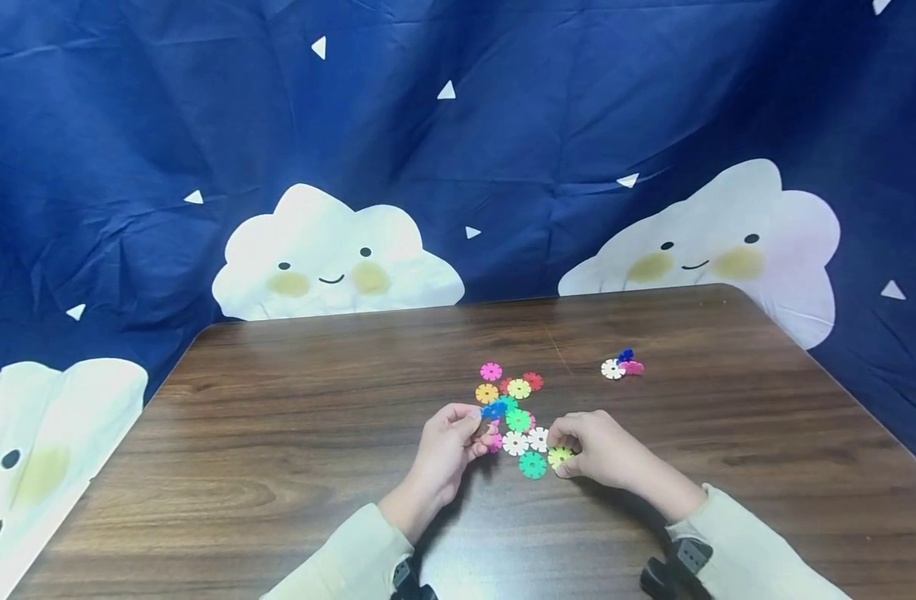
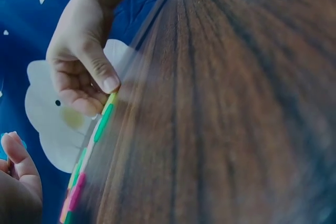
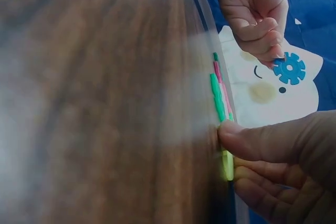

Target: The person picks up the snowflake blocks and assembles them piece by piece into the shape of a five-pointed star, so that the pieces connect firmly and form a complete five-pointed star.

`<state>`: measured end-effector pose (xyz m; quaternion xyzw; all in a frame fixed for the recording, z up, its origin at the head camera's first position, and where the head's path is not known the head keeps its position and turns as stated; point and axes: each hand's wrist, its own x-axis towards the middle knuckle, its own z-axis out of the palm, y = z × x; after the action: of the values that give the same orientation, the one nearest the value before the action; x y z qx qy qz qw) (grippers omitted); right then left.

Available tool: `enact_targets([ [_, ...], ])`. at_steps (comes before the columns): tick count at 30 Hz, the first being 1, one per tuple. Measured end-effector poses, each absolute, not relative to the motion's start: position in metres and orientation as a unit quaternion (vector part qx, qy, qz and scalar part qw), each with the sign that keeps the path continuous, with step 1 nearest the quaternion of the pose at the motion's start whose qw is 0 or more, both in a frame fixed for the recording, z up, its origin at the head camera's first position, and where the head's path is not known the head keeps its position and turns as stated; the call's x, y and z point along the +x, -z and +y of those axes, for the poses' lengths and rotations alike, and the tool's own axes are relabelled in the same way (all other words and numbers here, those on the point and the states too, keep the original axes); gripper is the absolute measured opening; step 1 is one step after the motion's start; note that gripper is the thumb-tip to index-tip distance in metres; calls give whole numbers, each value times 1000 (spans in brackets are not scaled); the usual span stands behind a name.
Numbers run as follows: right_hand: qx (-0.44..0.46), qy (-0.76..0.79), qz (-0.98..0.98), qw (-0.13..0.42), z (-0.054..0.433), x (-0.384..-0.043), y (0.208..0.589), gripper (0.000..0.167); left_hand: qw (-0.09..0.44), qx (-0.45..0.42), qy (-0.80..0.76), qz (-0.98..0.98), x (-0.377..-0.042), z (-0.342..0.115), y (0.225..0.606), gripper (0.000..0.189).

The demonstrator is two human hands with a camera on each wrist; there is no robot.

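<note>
Pinched between thumb and fingers of the left hand (image 1: 446, 454): a blue notched plastic disc (image 3: 290, 68), raised clear of the desk in the right wrist view. Pinched by the right hand (image 1: 603, 450): a yellow-green notched plastic disc (image 1: 559, 457), low over the brown wood-grain desk (image 1: 277, 433), just beside a green notched plastic disc (image 1: 533, 465) and a white notched plastic disc (image 1: 538, 439). Between the hands and the desk's far edge: an orange notched plastic disc (image 1: 487, 393), a pink notched plastic disc (image 1: 491, 372) and a red notched plastic disc (image 1: 533, 381). Toward the far right corner, well apart: a white, dark-blue and pink disc trio (image 1: 613, 369). Beyond the far edge: dark-blue cloth (image 1: 503, 167) with white smiling clouds (image 1: 330, 258).
</note>
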<state>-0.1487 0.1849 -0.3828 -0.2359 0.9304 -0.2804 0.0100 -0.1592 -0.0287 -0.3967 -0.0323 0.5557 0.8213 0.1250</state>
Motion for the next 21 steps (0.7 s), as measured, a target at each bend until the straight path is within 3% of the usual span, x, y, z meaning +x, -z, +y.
enact_targets([
  [9, -189, 273, 941, 66, 178, -155, 376, 31, 133, -35, -819, 557, -157, -28, 396, 6],
  [21, -196, 298, 931, 75, 185, -161, 380, 26, 140, -29, -823, 550, -152, -24, 396, 11],
])
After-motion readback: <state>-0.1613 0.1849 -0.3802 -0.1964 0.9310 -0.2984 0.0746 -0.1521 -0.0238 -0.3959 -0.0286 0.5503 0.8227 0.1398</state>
